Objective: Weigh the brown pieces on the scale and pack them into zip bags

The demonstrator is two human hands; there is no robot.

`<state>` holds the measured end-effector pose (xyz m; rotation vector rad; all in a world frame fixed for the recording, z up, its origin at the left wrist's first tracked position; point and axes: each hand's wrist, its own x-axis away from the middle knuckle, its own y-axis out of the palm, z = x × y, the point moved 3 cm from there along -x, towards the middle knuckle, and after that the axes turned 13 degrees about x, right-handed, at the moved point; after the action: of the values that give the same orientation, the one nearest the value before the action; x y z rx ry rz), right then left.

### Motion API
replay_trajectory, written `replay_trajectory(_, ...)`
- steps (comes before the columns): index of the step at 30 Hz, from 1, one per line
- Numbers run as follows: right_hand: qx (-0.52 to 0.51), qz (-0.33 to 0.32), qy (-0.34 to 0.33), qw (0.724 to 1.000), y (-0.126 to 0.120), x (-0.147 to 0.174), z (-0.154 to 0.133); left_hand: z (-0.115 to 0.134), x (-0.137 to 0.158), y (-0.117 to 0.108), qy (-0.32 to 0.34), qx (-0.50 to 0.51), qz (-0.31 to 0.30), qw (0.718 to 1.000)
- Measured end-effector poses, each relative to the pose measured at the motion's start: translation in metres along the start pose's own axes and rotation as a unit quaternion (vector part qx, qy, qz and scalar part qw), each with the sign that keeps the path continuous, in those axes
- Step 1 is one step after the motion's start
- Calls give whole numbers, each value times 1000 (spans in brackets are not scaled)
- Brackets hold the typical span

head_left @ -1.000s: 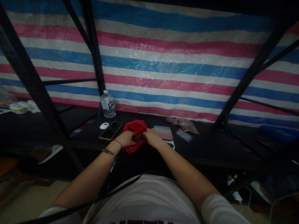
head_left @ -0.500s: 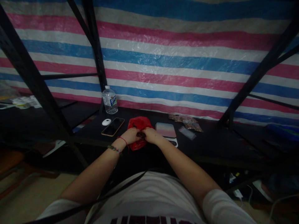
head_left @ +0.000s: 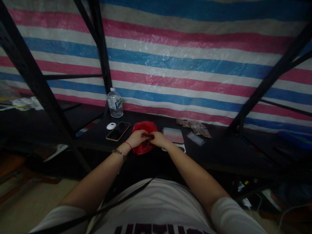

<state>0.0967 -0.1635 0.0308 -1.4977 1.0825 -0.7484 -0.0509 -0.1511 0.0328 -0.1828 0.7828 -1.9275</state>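
Note:
A red plastic bag (head_left: 145, 126) lies open on the black table in front of me, with dark brown dried pieces (head_left: 147, 142) in it. My left hand (head_left: 138, 137) reaches over the bag from the left, its fingers closed on some of the dark brown pieces. From the right, my right hand (head_left: 157, 139) meets it, fingertips pinched on the same dark stuff. The fingertips of both hands nearly touch above the bag. Exactly what the pieces are is too dark and small to tell. Right beside my right hand is a small scale (head_left: 173, 135) with a pinkish-blue plate.
Left of the bag lie a phone (head_left: 118, 131) and a white oval case (head_left: 111, 126); behind them stands a clear bottle (head_left: 115, 103). Small filled bags (head_left: 195, 125) and a flat clear zip bag (head_left: 196, 138) lie to the right. Dark metal posts (head_left: 102, 55) frame the table.
My hands have shifted slightly within the bag, and the dark clump between the fingers has spread to show more pieces below. The other things lie where they were.

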Motion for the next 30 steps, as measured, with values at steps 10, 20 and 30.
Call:
replay_trajectory(10, -269, 144, 77, 949, 15, 0, 19, 12, -1, -17, 64, -43, 77, 994)
replay_trajectory(20, -231, 162, 72, 957, 4, 19, 19, 22, 10, 3, 76, -201, -122, 969)
replay_trajectory(30, -318, 170, 41, 932, -1, 25, 16, 10, 2, 10, 74, -227, -83, 968)
